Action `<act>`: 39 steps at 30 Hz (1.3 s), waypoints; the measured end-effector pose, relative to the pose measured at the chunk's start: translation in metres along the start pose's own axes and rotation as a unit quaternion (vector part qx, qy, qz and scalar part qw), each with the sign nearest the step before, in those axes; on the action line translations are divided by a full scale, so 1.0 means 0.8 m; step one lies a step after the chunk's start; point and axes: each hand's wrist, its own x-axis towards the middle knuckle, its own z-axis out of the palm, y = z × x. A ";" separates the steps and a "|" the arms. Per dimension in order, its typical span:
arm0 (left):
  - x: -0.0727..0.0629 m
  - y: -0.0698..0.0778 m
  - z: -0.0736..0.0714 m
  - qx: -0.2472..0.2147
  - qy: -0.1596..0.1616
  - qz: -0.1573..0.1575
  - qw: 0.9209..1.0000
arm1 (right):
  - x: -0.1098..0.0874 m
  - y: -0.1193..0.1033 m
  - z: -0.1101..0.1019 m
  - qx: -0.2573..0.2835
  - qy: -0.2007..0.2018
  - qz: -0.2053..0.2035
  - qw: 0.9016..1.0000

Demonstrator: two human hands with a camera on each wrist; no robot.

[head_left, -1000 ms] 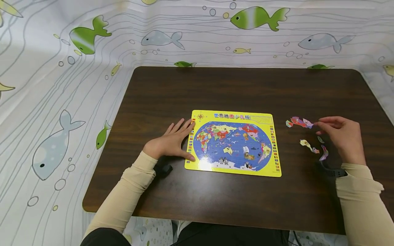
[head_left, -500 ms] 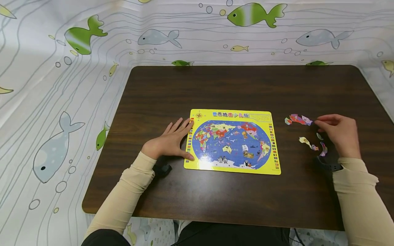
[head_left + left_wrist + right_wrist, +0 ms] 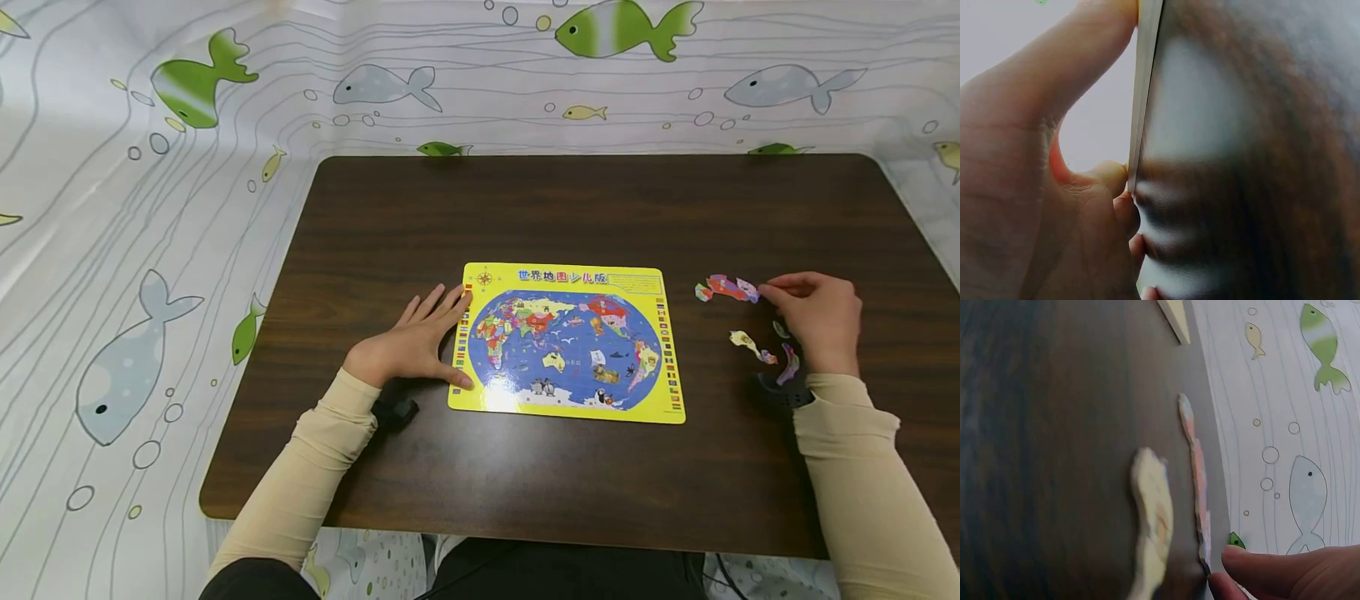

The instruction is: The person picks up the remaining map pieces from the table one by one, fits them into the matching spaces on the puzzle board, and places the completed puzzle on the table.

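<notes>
A yellow-bordered world map puzzle board [image 3: 566,417] lies flat on the table, its pieces forming a blue oval map. My left hand [image 3: 408,346] rests at the board's left edge, fingers spread; in the left wrist view the thumb [image 3: 1094,47] touches the board's side. On the right, my right hand [image 3: 821,321] pinches a small puzzle piece at the right end of a row of red and purple puzzle pieces [image 3: 726,287]. Fingers mostly hide the pinched piece. In the right wrist view, thumb and finger meet beside that row [image 3: 1200,481].
Below the row lie a cream puzzle piece [image 3: 742,340], a purple curved piece [image 3: 789,365] and a small greenish piece [image 3: 781,330] by the right palm. The dark wooden table [image 3: 562,208] ends against a fish-printed cloth [image 3: 495,75].
My right hand has shifted slightly left, its fingertips closer to the purple end of the row. The left hand stays at the board's edge.
</notes>
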 end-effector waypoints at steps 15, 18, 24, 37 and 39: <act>0.002 0.000 0.003 -0.005 -0.006 -0.001 1.000 | -0.001 -0.011 0.013 -0.021 0.012 0.031 0.999; 0.003 0.001 0.002 -0.008 -0.004 0.001 1.000 | -0.001 -0.011 0.014 -0.026 0.013 0.032 0.999; 0.006 -0.001 0.002 -0.010 -0.004 0.003 1.000 | 0.002 -0.011 0.012 -0.019 0.004 0.029 0.999; 0.004 -0.001 -0.004 -0.008 -0.008 0.004 1.000 | -0.003 -0.015 0.012 -0.031 -0.002 0.018 0.999; 0.004 0.000 -0.005 -0.008 -0.008 0.004 1.000 | -0.003 -0.018 0.013 -0.032 -0.003 0.019 0.999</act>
